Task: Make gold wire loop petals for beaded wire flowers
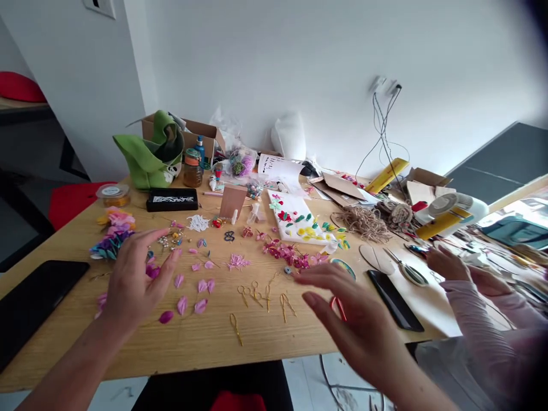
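Note:
My left hand (139,279) hovers over the left of the table, fingers apart and holding nothing. Beside it lie loose pink petals (182,305), a magenta petal (166,317) and a pile of pearl beads (170,242). My right hand (351,314) is held above the table on the right, its thumb apart from the fingers, with nothing in it. Red-handled pliers or scissors (338,308) show partly behind it. Between my hands lie several twisted gold wire loops (234,329), a pink stamen bunch (238,261) and a cluster of dark pink flowers (286,252).
A black phone (40,308) lies at the left edge, another dark slab (396,299) at the right. Behind stand a green felt bag (148,162), a jar (192,168) and a white foam board (295,217) with flowers. A co-worker's hands (454,265) work at the far right near scissors (411,273).

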Available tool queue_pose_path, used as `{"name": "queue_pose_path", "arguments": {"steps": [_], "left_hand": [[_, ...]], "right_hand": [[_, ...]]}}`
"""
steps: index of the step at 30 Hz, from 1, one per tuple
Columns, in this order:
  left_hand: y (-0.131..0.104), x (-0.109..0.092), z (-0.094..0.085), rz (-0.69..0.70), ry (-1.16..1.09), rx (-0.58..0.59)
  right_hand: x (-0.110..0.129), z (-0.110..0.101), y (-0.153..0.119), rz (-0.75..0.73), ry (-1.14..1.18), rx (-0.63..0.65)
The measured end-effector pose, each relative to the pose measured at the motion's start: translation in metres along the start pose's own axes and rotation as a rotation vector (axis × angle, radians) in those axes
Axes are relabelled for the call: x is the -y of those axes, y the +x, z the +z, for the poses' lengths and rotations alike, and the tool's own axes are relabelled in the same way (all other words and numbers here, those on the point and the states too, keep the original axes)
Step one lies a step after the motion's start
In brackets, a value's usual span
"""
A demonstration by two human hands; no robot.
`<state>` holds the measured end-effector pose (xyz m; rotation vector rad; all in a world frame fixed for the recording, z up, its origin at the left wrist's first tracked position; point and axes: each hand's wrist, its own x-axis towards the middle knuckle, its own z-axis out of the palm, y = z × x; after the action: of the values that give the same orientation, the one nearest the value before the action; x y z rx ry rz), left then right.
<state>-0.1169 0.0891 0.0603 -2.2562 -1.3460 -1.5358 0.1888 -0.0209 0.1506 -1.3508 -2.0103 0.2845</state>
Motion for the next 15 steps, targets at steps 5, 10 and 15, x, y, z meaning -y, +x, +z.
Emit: {"name": "queue_pose_path", "arguments": {"steps": [5,10,15], "left_hand": [[-0.034,-0.034,-0.001,0.085,-0.035,0.132],[-0.097,-0.068,0.023,0.184,-0.026,0.401],[-0.122,-0.08,0.045,0.312,0.041,0.463]], "right_hand": [[-0.027,0.081,-0.076,0.052,0.065,-0.113],[-0.042,0.159,-0.118,0.075,-0.079,-0.189],[-0.043,0.179,-0.119,0.063,-0.168,-0.09]]}}
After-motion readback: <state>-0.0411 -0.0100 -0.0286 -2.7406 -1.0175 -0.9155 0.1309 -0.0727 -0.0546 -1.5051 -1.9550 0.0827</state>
